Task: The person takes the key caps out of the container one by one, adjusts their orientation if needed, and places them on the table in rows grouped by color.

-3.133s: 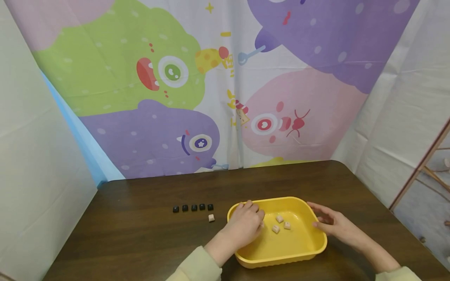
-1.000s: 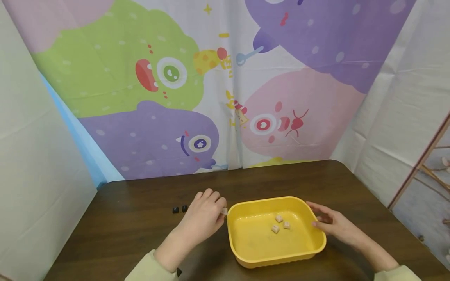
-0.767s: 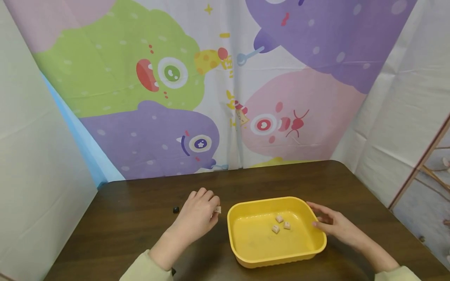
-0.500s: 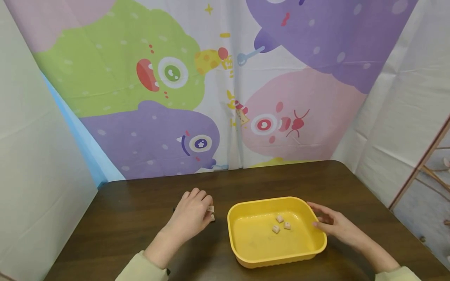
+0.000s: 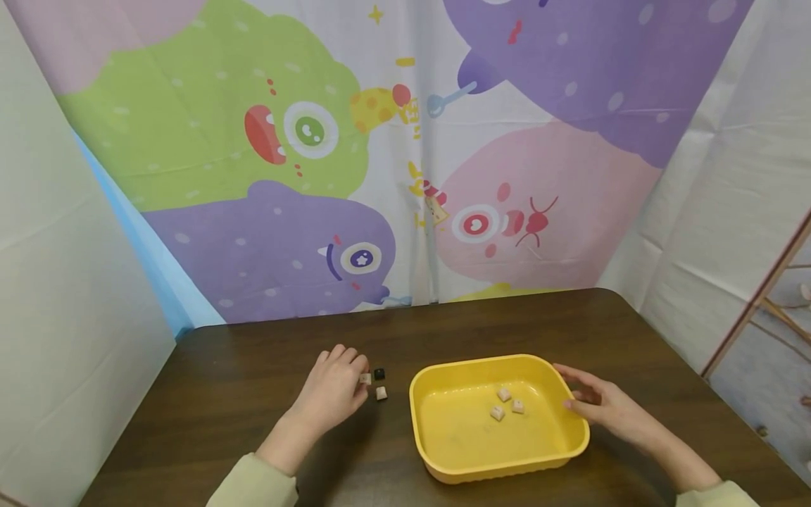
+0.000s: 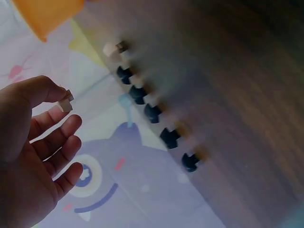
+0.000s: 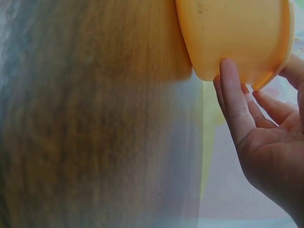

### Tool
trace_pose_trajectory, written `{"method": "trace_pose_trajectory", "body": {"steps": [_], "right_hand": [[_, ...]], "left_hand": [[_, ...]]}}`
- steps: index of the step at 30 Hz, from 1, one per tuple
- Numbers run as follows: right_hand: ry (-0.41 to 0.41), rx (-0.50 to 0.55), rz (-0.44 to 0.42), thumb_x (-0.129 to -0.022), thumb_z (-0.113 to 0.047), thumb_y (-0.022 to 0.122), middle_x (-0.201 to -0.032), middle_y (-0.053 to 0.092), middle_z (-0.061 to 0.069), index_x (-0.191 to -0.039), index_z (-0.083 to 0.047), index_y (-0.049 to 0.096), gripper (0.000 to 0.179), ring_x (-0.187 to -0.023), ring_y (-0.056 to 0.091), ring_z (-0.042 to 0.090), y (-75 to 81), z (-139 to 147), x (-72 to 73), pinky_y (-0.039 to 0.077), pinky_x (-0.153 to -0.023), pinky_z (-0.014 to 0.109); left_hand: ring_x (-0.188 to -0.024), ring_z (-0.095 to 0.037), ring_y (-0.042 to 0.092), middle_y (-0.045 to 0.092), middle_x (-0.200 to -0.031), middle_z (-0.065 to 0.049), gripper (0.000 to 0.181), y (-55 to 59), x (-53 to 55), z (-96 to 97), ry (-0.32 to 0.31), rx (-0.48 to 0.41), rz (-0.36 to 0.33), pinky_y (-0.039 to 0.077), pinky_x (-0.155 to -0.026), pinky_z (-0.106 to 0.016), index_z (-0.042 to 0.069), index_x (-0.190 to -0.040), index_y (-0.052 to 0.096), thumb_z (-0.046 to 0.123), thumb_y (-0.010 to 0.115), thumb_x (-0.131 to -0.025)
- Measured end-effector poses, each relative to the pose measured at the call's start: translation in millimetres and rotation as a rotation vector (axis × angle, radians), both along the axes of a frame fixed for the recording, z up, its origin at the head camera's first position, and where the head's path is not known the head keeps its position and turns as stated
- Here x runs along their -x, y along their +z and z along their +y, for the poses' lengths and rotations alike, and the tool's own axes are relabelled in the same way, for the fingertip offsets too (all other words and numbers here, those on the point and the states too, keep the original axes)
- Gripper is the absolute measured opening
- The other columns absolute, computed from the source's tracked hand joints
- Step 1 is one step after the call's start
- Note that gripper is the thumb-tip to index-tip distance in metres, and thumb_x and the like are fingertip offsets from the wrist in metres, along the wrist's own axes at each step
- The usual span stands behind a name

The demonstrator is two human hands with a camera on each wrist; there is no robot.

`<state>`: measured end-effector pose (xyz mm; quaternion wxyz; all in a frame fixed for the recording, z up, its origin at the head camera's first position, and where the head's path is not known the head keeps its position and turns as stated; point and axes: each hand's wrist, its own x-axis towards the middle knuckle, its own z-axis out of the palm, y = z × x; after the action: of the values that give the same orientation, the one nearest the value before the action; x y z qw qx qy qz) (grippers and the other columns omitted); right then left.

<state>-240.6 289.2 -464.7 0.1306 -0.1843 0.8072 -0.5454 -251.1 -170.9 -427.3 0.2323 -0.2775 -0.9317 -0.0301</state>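
My left hand (image 5: 329,387) pinches a beige keycap (image 6: 65,103) between thumb and index finger, over the table left of the tub. Below it, a row of black keycaps (image 6: 152,113) stands on the table in the left wrist view. In the head view only the rightmost black keycap (image 5: 379,374) shows; my hand hides the others. A beige keycap (image 5: 381,393) stands just in front of it. My right hand (image 5: 611,408) holds the right end of the yellow tub (image 5: 500,473), thumb at the rim, fingers against the outer wall (image 7: 237,38).
Three beige keycaps (image 5: 503,405) lie loose on the tub's floor. The dark wooden table (image 5: 253,422) ends at a printed curtain (image 5: 304,141) behind, with white cloth walls on both sides.
My left hand took a beige keycap from the tub, carried it out over the rim, and has moved leftward along the black row. The right hand stays at the tub.
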Motion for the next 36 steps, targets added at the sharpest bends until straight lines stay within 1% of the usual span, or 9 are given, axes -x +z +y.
{"method": "trace_pose_trajectory", "body": {"steps": [6, 12, 15, 21, 29, 36], "right_hand": [[-0.005, 0.006, -0.010, -0.094, -0.012, 0.054, -0.143, 0.033, 0.030, -0.145, 0.000, 0.028, 0.058, -0.103, 0.061, 0.012, -0.2, 1, 0.0, 0.055, -0.074, 0.036], [-0.007, 0.000, -0.009, -0.094, -0.012, 0.054, -0.142, 0.034, 0.030, -0.145, 0.000, 0.028, 0.059, -0.102, 0.061, 0.011, 0.5, 1, -0.3, 0.055, -0.074, 0.036], [-0.010, -0.011, -0.004, -0.094, -0.013, 0.055, -0.142, 0.035, 0.030, -0.145, -0.001, 0.029, 0.058, -0.102, 0.060, 0.010, 1.2, 0, -0.8, 0.055, -0.074, 0.035], [-0.004, -0.017, -0.013, -0.095, -0.013, 0.054, -0.140, 0.037, 0.030, -0.146, -0.002, 0.029, 0.058, -0.103, 0.060, 0.012, 2.8, 0, -1.2, 0.054, -0.075, 0.035], [-0.002, -0.021, -0.014, -0.095, -0.014, 0.054, -0.135, 0.042, 0.031, -0.146, -0.001, 0.028, 0.058, -0.103, 0.061, 0.013, 2.8, 0, -0.4, 0.054, -0.075, 0.035], [0.001, -0.037, -0.002, -0.095, -0.014, 0.054, -0.137, 0.041, 0.030, -0.145, -0.002, 0.029, 0.058, -0.103, 0.061, 0.012, 3.0, 0, 0.0, 0.054, -0.076, 0.034]], "left_hand": [[-0.074, -0.020, 0.046, 0.052, -0.075, 0.003, 0.015, -10.7, 4.7, -2.0, 0.005, 0.019, -0.026, 0.032, -0.064, -0.030, 0.014, -0.078, 0.059, 0.014, 0.071, -0.069], [-0.074, -0.021, 0.047, 0.052, -0.074, 0.002, 0.017, -20.9, 10.3, -2.7, 0.012, 0.045, -0.019, 0.032, -0.064, -0.031, 0.014, -0.077, 0.058, 0.016, 0.072, -0.067], [-0.074, -0.021, 0.048, 0.052, -0.073, 0.001, 0.018, -24.1, 12.0, -2.4, 0.015, 0.057, -0.029, 0.032, -0.063, -0.032, 0.014, -0.076, 0.058, 0.017, 0.073, -0.067], [-0.074, -0.021, 0.047, 0.053, -0.074, 0.001, 0.015, -28.5, 15.0, -2.0, 0.041, 0.095, -0.092, 0.033, -0.064, -0.033, 0.014, -0.078, 0.059, 0.017, 0.072, -0.070], [-0.074, -0.020, 0.047, 0.054, -0.074, 0.002, 0.016, -31.1, 18.0, -0.8, 0.062, 0.121, -0.148, 0.035, -0.065, -0.034, 0.014, -0.077, 0.059, 0.017, 0.073, -0.070], [-0.074, -0.020, 0.048, 0.054, -0.073, 0.002, 0.017, -34.8, 18.5, 0.5, 0.066, 0.140, -0.159, 0.036, -0.065, -0.034, 0.014, -0.076, 0.058, 0.019, 0.073, -0.070]]}}
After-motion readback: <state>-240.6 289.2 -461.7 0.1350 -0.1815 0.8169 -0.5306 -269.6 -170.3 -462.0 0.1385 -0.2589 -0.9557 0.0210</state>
